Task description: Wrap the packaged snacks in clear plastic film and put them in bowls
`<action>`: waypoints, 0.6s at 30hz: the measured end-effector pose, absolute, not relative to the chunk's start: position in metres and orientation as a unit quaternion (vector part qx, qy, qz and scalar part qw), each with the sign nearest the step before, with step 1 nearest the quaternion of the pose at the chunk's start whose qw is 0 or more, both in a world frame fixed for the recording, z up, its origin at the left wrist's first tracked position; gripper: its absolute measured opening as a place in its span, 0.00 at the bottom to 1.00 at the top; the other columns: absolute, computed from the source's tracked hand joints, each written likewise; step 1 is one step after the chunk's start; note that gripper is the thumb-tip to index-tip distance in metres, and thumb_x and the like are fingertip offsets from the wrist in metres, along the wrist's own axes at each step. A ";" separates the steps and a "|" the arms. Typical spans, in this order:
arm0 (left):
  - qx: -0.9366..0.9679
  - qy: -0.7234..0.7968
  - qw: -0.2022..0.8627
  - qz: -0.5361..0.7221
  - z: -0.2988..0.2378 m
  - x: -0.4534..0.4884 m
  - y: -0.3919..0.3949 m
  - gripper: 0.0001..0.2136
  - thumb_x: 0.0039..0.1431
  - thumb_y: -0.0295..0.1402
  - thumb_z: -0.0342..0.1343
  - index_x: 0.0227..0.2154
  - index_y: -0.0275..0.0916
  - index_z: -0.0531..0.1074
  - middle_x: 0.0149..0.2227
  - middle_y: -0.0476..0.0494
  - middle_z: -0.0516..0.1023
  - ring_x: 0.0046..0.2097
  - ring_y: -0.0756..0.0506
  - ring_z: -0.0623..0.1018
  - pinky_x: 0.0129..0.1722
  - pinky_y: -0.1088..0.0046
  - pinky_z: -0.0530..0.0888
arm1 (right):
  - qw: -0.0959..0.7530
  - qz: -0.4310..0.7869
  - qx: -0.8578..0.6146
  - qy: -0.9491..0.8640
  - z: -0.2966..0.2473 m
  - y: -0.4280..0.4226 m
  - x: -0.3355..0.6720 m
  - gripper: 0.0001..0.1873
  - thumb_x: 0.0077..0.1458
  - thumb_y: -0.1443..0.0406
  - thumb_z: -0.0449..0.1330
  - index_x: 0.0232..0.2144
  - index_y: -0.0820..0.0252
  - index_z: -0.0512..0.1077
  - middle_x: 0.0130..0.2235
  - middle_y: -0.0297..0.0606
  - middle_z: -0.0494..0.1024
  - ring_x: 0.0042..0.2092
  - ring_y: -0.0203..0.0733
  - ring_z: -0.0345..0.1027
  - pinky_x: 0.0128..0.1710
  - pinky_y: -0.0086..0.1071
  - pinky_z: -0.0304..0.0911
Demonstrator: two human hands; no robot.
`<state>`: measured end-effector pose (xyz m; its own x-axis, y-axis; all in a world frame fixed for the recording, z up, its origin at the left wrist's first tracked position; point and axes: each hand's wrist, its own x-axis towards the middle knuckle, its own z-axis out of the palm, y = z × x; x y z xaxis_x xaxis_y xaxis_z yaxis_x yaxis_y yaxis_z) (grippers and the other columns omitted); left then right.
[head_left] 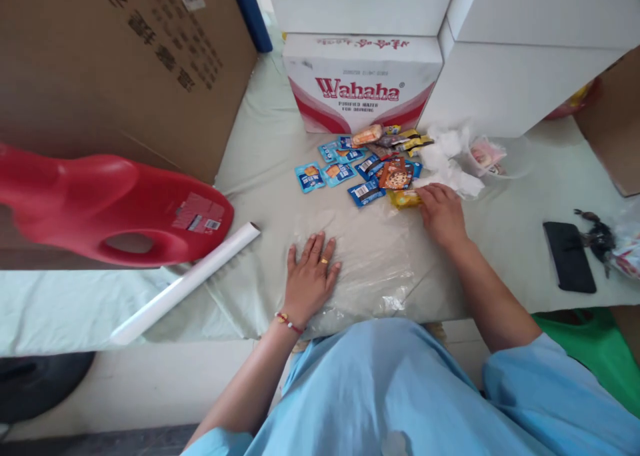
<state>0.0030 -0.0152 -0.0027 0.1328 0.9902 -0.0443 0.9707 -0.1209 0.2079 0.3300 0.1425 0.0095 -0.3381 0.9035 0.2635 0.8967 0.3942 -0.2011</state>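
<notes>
My left hand (310,276) lies flat and open on a clear plastic sheet (370,256) spread over the table in front of me. My right hand (443,213) reaches forward at the sheet's far edge, its fingers curled onto a yellow snack packet (403,199). Just beyond it lies a pile of several small snack packets (367,163), blue, orange and brown. Crumpled white wrapping (450,159) sits to the right of the pile.
A white Wahaha carton (363,83) and plain white boxes (505,76) stand at the back. A big cardboard box (120,63) fills the left, with a red jug (105,206) and a white paper roll (185,283) before it. A black phone (569,256) lies at right.
</notes>
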 end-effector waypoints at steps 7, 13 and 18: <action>0.741 0.662 0.094 0.065 -0.004 0.004 -0.016 0.27 0.76 0.44 0.41 0.73 0.44 0.59 0.77 0.39 0.55 0.76 0.36 0.58 0.74 0.40 0.47 | 0.371 0.152 -0.576 -0.713 0.041 0.141 0.359 0.25 0.70 0.51 0.53 0.61 0.56 0.73 0.53 0.48 0.82 0.50 0.53 0.78 0.51 0.51 0.75; 0.738 0.661 0.111 0.077 -0.001 0.004 -0.015 0.26 0.75 0.42 0.42 0.73 0.47 0.60 0.76 0.38 0.56 0.76 0.36 0.58 0.74 0.39 0.47 | 0.260 0.465 -0.440 -0.723 0.061 0.097 0.298 0.26 0.72 0.46 0.51 0.54 0.55 0.78 0.39 0.38 0.84 0.34 0.41 0.78 0.34 0.34 0.76; 0.742 0.657 0.110 0.075 -0.003 0.003 -0.015 0.26 0.75 0.38 0.40 0.73 0.44 0.59 0.77 0.38 0.55 0.77 0.36 0.57 0.74 0.38 0.47 | 0.139 0.331 -0.402 -0.842 0.037 0.075 0.245 0.19 0.73 0.59 0.52 0.53 0.60 0.79 0.48 0.47 0.82 0.50 0.50 0.74 0.54 0.45 0.72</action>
<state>0.0031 -0.0153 -0.0028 0.1252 0.9916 -0.0323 0.9585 -0.1125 0.2619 0.2448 0.0753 0.0375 -0.6380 0.7694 -0.0318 0.5857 0.4581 -0.6686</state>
